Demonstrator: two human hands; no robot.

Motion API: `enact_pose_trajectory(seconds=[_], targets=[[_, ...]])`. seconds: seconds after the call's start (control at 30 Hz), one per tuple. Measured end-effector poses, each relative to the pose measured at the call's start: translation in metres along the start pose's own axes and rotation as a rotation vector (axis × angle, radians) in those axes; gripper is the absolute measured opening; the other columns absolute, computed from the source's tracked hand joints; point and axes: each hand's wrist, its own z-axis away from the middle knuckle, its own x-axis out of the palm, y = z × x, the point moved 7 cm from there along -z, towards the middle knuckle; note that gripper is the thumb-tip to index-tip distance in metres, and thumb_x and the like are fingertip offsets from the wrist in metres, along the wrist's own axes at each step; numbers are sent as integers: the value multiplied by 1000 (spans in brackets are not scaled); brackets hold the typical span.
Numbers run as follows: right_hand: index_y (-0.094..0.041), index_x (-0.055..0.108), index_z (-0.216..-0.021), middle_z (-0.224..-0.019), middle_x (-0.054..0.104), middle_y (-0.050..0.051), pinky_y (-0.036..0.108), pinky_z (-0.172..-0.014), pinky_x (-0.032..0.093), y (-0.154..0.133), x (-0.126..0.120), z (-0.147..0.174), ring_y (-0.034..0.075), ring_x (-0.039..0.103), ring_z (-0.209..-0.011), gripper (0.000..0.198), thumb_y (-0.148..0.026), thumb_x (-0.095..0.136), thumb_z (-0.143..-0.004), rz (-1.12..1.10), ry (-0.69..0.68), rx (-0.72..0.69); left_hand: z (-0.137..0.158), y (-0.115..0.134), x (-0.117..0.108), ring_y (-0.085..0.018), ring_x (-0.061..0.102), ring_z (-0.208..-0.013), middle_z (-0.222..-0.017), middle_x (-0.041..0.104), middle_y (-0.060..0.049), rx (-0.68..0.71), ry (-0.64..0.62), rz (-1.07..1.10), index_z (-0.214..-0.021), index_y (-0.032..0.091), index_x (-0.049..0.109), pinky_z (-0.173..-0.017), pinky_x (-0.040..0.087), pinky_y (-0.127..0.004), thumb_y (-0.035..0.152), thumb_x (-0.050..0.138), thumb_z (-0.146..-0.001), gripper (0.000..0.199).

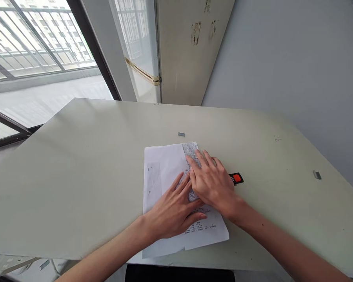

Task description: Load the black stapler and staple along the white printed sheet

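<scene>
White paper (170, 156) lies on the table in front of me, with printed text and a small printed grid on its right part. A step in its lower edge shows more than one layer; I cannot tell whether it is folded or several sheets. My left hand (175, 211) rests flat on the paper's middle, fingers stretched out and spread. Beside and partly over its fingertips, my right hand (213, 182) lies flat on the upper right part, fingers extended. Just right of it a black object with an orange-red patch (237, 178) sticks out, its other end hidden.
The pale table (91, 176) spreads widely around the paper. Small grey strips lie on it, one strip (181, 134) beyond the paper and another strip (317, 175) far right. Behind stand a refrigerator (182, 62), a wall (282, 58) and a window at left. A black seat edge (179, 273) shows below.
</scene>
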Motion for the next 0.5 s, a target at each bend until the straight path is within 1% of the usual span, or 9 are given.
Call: enact_pose_trajectory(seconds=[0.07, 0.13, 0.2, 0.27, 0.33, 0.4, 0.5], targets=[[-16, 58, -152, -161, 52, 19, 57, -114, 46, 0, -1, 0, 39, 47, -150, 49, -27, 37, -108, -22, 15, -14, 0, 0, 1, -33, 14, -164, -171, 36, -8, -2, 7, 0, -152, 30, 57, -132, 20, -61, 50, 47, -110, 47], [-15, 60, -150, -158, 56, 18, 55, -114, 47, 5, -5, -1, 36, 51, -147, 50, -29, 34, -110, -89, 27, -14, 0, 1, 2, -33, 11, -164, -173, 32, -9, -1, 4, -8, -154, 30, 55, -132, 20, -61, 49, 47, -111, 48], [-17, 63, -146, -152, 62, 14, 51, -114, 48, 11, -12, 0, 32, 57, -142, 49, -31, 32, -111, -224, 51, -4, 1, 1, 4, -34, 8, -164, -176, 23, -9, 2, -4, -14, -157, 31, 51, -132, 20, -61, 48, 47, -111, 50], [-20, 67, -139, -145, 69, 10, 45, -113, 49, 20, -21, 6, 26, 62, -137, 47, -29, 30, -111, -395, 114, 0, 3, 1, 5, -34, 7, -164, -178, 12, -6, 4, -9, -14, -160, 33, 47, -132, 19, -60, 47, 47, -111, 51], [-21, 68, -133, -140, 72, 8, 43, -112, 50, 27, -30, 18, 24, 65, -131, 46, -27, 28, -111, -517, 195, -32, 8, -1, 4, -35, 7, -163, -179, 4, -3, 2, -14, -19, -160, 35, 47, -133, 18, -59, 46, 48, -111, 50], [-22, 67, -132, -136, 73, 8, 44, -111, 49, 33, -34, 35, 24, 66, -128, 43, -26, 30, -111, -546, 244, -89, 16, -4, 2, -35, 9, -163, -178, 0, -2, 4, -29, -32, -160, 35, 47, -133, 18, -57, 45, 48, -111, 50], [-25, 60, -140, -137, 71, 9, 48, -110, 49, 43, -27, 61, 27, 64, -128, 36, -29, 41, -110, -499, 208, -185, 29, -9, -5, -35, 10, -163, -178, -1, -1, 14, -38, -44, -162, 38, 43, -133, 20, -57, 45, 49, -111, 52]])
